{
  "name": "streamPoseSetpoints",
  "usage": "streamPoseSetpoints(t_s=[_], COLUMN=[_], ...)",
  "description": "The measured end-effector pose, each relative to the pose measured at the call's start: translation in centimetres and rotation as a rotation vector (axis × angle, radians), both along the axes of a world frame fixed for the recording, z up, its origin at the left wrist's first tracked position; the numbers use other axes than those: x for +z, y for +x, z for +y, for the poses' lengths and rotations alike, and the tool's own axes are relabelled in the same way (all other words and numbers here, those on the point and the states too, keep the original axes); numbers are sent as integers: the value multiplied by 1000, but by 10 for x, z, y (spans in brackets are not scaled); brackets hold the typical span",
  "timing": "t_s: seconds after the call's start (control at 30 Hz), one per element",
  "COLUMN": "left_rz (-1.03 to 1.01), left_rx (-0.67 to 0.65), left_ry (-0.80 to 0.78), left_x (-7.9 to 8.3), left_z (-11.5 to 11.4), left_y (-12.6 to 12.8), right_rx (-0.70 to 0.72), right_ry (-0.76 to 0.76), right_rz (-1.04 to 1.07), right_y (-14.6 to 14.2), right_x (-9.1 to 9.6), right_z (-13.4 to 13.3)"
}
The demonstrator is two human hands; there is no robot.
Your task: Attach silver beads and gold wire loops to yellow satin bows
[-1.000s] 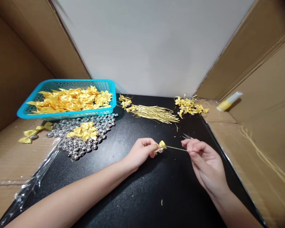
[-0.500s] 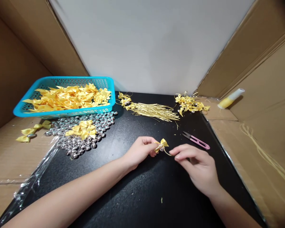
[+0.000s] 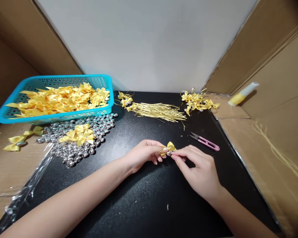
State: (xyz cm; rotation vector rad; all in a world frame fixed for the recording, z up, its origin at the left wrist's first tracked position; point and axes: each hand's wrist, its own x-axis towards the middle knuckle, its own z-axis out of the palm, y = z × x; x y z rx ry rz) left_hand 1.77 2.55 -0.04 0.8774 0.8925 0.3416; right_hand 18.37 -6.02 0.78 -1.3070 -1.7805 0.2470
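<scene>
Versus a second ago: right hand [image 3: 200,168] is now in against the yellow ribbon bow [image 3: 171,145]; no cord stretches between the hands. Left hand [image 3: 147,154] pinches the bow over the black tabletop [image 3: 129,205]. Right fingertips nearly meet; their hold: cannot tell. Open room nearside; pink-handled thread snips [image 3: 208,143] near right edge.

A white tube [image 3: 243,94], yellow at its base, tilts beside the right cardboard panel [image 3: 278,79] near a pale wall [image 3: 144,39].
</scene>
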Motion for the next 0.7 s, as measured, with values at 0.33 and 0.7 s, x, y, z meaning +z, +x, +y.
streamPoseSetpoints(t_s=[0.33, 0.7], left_rz=[-5, -32], left_rx=[-14, -36], left_ry=[-22, -34], left_x=[1, 3], left_z=[0, 0], left_y=[-1, 0], right_rx=[-34, -76], right_ry=[1, -5], right_rz=[-69, -106], right_y=[-2, -2], right_x=[-3, -5], right_z=[-1, 0])
